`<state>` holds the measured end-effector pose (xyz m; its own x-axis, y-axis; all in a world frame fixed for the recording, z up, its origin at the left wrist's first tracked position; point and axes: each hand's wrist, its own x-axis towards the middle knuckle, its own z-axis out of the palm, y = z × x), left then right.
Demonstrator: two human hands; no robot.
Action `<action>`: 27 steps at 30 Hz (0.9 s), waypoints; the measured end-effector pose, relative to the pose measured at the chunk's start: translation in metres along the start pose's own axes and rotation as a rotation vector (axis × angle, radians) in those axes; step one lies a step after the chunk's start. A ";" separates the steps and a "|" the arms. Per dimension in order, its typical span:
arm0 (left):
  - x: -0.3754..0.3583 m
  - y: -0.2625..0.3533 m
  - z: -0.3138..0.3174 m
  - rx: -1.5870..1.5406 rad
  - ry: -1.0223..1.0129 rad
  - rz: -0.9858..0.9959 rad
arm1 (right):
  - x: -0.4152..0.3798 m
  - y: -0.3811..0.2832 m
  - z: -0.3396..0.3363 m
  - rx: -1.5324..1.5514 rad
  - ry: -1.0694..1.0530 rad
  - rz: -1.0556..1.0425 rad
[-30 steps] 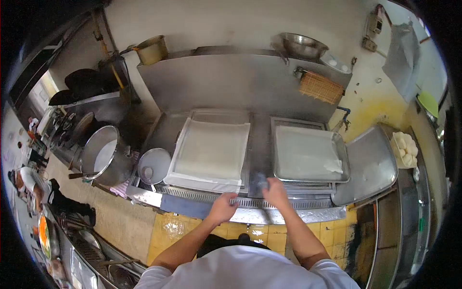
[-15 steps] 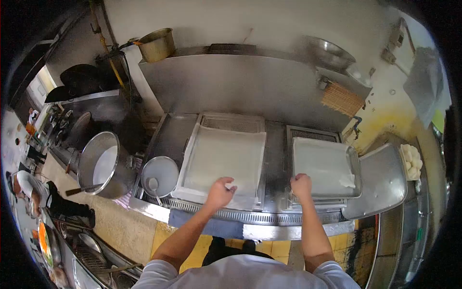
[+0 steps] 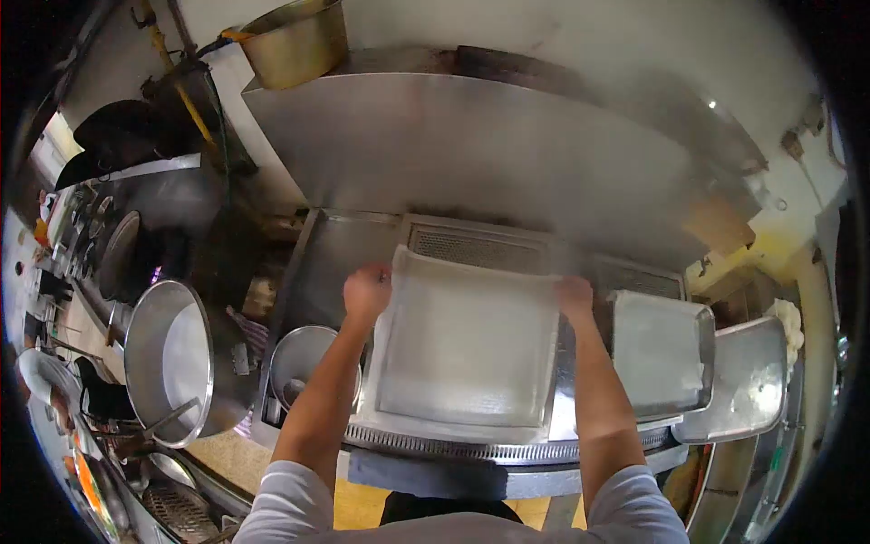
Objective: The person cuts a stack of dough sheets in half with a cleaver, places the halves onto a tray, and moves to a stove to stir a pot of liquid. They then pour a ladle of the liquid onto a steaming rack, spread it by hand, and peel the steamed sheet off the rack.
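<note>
A wide white cloth-lined tray lies on the steel steamer counter in front of me. My left hand is closed on its far left corner. My right hand grips its far right corner. Both arms reach over the tray's sides. Steam drifts above the far edge.
A second tray with white sheet sits at right, a metal lid beside it. A small bowl with ladle and a large pot of white liquid stand at left. A brass pot sits on the back shelf.
Both hands moved from the near edge of the counter to the far corners of the left tray and closed on it. The view shifted forward and left.
</note>
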<state>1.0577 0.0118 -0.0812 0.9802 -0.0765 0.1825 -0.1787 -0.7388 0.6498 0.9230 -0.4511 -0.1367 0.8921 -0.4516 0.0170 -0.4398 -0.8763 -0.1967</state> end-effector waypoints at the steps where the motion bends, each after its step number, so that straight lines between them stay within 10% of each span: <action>1: 0.014 -0.004 0.004 0.030 0.005 0.022 | 0.006 -0.002 0.003 0.000 0.037 -0.029; 6: 0.058 -0.011 0.027 0.033 0.138 0.392 | 0.020 -0.009 0.015 0.103 0.221 0.022; 9: 0.080 -0.018 0.050 0.089 0.008 0.282 | 0.030 -0.003 0.013 -0.305 0.070 -0.185; 15: 0.088 -0.012 0.062 0.209 -0.217 0.128 | 0.016 -0.019 -0.018 0.068 0.151 0.146; 27: -0.041 0.042 -0.075 -0.166 0.391 0.222 | -0.119 -0.039 -0.142 0.442 0.545 -0.171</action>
<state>1.0032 0.0340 -0.0058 0.8171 0.0611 0.5733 -0.4220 -0.6141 0.6669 0.8195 -0.3874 0.0086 0.7153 -0.4353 0.5468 -0.1129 -0.8441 -0.5242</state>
